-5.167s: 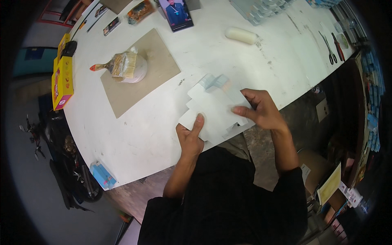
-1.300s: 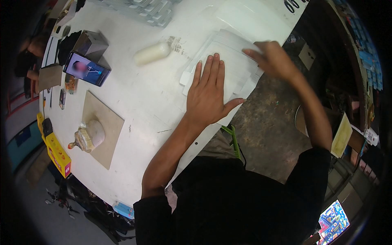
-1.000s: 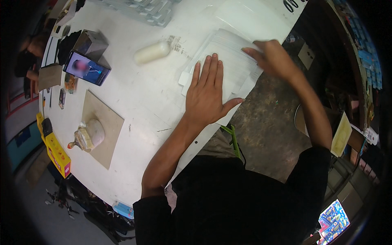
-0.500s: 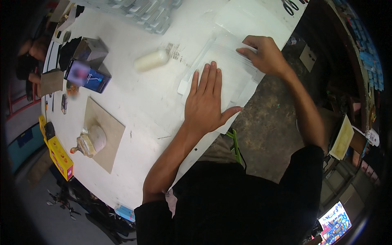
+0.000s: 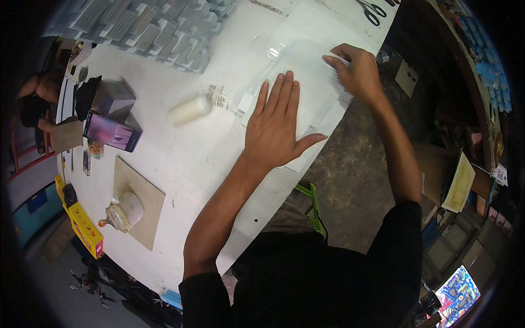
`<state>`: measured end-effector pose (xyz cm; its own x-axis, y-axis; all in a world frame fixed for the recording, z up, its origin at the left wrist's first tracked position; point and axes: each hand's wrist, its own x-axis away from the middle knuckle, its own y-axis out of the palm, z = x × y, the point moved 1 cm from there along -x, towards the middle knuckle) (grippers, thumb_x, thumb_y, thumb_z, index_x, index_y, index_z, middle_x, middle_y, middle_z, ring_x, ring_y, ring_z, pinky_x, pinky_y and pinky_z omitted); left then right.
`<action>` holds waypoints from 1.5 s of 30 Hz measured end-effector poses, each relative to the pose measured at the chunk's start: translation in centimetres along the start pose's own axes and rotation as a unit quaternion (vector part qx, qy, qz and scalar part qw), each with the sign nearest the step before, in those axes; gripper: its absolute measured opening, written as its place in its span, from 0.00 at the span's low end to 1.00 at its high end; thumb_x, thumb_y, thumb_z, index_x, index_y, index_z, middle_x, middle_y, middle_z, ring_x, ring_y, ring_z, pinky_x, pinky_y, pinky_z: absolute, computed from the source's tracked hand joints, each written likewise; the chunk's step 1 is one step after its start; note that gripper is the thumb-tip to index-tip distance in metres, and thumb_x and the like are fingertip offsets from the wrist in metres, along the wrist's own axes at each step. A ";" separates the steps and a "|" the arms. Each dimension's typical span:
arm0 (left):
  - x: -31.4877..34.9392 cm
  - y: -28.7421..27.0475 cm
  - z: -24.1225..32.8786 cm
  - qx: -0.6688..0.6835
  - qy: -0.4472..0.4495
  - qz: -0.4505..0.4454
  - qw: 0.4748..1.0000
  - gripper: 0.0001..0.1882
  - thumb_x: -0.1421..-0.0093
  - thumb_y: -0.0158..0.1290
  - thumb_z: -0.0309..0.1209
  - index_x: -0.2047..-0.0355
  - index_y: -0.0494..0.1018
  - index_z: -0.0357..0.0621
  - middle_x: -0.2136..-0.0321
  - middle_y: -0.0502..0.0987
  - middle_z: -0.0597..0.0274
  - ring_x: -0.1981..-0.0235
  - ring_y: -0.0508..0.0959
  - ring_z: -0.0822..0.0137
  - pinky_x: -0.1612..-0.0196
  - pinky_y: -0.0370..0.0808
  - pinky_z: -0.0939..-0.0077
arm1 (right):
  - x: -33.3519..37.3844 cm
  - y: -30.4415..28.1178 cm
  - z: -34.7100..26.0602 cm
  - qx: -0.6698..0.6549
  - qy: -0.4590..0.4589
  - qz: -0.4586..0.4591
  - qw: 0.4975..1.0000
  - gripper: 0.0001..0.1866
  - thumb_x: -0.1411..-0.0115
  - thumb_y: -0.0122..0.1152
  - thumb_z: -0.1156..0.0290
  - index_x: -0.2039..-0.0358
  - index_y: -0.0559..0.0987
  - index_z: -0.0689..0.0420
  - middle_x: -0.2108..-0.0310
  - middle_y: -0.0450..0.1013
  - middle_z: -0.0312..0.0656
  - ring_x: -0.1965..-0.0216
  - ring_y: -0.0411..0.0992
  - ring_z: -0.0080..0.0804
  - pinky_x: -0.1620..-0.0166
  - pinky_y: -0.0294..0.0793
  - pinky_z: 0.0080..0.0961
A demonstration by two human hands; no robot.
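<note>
A stack of clear plastic sheets (image 5: 314,90) with fanned, layered edges lies at the table's right edge. Flat on top of it rests my left hand (image 5: 273,128), fingers stretched forward and thumb out to the right. My right hand (image 5: 358,68) is at the stack's far right edge, its fingers curled and the thumb close to the forefinger around the sheet edges. How many layers are in that pinch is hidden. Left of the stack, a whitish cylindrical bottle (image 5: 190,111) lies on its side.
Piled folded clear plastic pieces (image 5: 147,30) cover the far left of the white table (image 5: 180,158). Black scissors (image 5: 373,12) lie at the far right. A phone (image 5: 112,131) leans against a box; a tub (image 5: 130,208) stands on a square board (image 5: 147,218).
The view has shifted, bringing more of the piled plastic pieces into sight. My right thumb and forefinger have come closer together at the sheet edges. My left hand stays flat on the stack.
</note>
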<state>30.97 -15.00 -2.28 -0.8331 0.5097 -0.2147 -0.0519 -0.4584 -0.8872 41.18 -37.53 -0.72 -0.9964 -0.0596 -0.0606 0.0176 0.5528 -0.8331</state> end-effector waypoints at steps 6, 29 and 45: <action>-1.0 0.4 -0.3 0.004 0.001 0.003 1.000 0.60 0.39 0.56 0.69 0.31 0.58 0.20 0.28 0.58 0.28 0.24 0.56 0.39 0.23 0.48 0.42 | -0.6 0.6 0.8 0.014 0.007 0.032 0.999 0.19 0.40 0.75 0.62 0.56 0.86 0.64 0.63 0.84 0.58 0.60 0.85 0.48 0.53 0.82 0.36; -0.3 1.7 -1.0 -0.012 0.014 0.043 0.999 0.63 0.40 0.47 0.75 0.30 0.57 0.22 0.26 0.56 0.34 0.22 0.52 0.44 0.20 0.40 0.47 | 0.5 1.7 -10.5 0.071 -0.208 0.021 0.975 0.19 0.39 0.74 0.60 0.58 0.86 0.65 0.61 0.82 0.55 0.60 0.80 0.54 0.54 0.81 0.45; -0.1 2.4 -0.9 0.070 -0.011 0.049 0.996 0.56 0.47 0.60 0.72 0.29 0.67 0.44 0.24 0.52 0.41 0.22 0.48 0.41 0.23 0.51 0.41 | 2.4 2.3 -9.5 -0.379 -0.129 -0.192 0.896 0.12 0.33 0.71 0.67 0.62 0.79 0.62 0.67 0.78 0.36 0.67 0.75 0.23 0.63 0.75 0.24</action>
<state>31.38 -15.48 -4.80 -0.8496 0.4427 -0.2869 -0.0453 -0.6031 -0.7964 38.08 -28.52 2.47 -0.8626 -0.5027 -0.0561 -0.4815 0.8500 -0.2136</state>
